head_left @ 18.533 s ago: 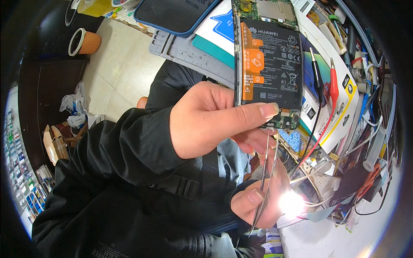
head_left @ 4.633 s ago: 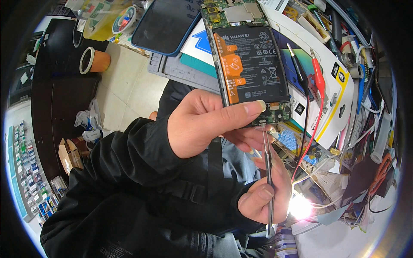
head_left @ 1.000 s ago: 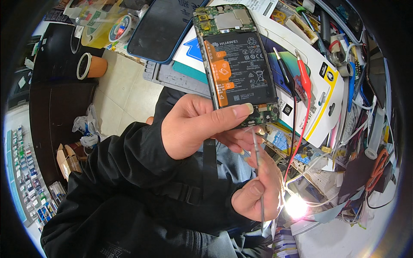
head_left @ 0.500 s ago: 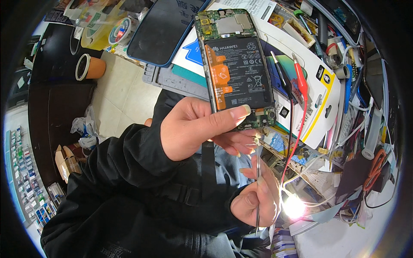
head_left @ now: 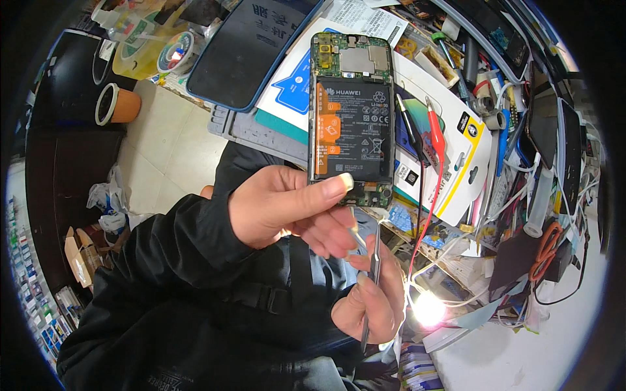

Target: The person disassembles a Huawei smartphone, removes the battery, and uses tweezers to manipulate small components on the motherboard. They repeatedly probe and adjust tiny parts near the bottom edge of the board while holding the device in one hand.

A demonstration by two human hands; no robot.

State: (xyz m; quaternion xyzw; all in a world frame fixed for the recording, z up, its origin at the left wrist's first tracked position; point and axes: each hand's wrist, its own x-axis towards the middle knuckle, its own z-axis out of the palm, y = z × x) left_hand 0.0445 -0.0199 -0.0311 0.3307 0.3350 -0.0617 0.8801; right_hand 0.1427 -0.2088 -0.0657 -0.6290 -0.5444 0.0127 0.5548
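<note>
Fingers of the left hand (head_left: 280, 205) are closed on the lower end of an uncovered phone (head_left: 358, 173), thumb across the lower edge of its black battery and the rest beneath. This grip appears chosen to steady the phone while leaving its circuit board (head_left: 334, 62), orange pull tab (head_left: 331, 129) and most of its lower end exposed. Fingers of the right hand (head_left: 372, 309) are pinched around metal tweezers (head_left: 373, 267), whose tips point up to just below the phone; whether the tips grip anything cannot be told. A bright lamp (head_left: 429, 309) burns just beside the right hand, apparently positioned to light the lower end of the phone.

Beyond the phone, a white package (head_left: 466, 163) bears a black clip (head_left: 411, 130) and a red clip (head_left: 437, 137), parked within reach. A blue-edged phone (head_left: 244, 58) lies up and to the left, near a grey tray (head_left: 261, 140). Tools and cables crowd the right of the tabletop (head_left: 508, 358); an orange cable (head_left: 544, 254) lies coiled there.
</note>
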